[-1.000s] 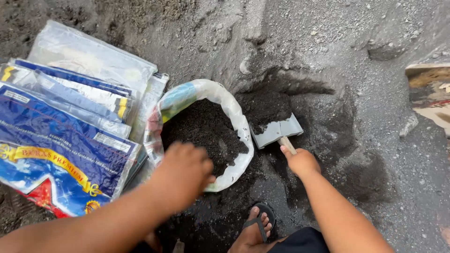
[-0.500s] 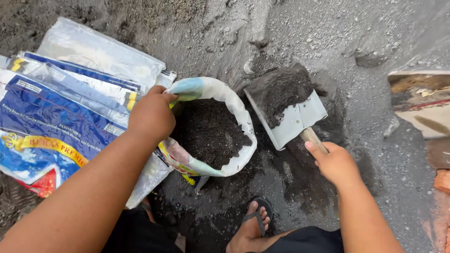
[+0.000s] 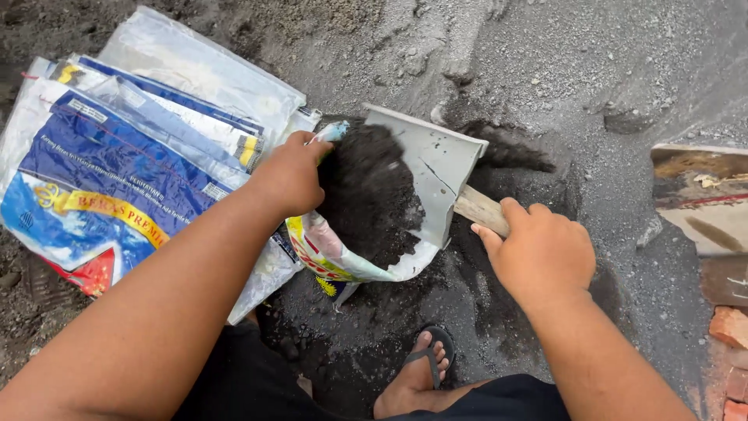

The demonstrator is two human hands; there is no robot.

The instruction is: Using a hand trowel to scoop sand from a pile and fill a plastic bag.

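We are tipping a grey scoop of dark soil into a plastic sack standing on the ground. Our left hand is gripping the sack's rim, holding it open; our right hand is closed around the wooden handle. The sack is looking nearly full (empty bags are lying alongside). Half a second ago, the loaded scoop was hovering beside the mouth; now it is emptying over it.

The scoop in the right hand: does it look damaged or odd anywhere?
Yes. The grey scoop in the right hand shows a dark crack line across its blade. It is tipped over the soil-filled bag, whose rim the left hand holds open.
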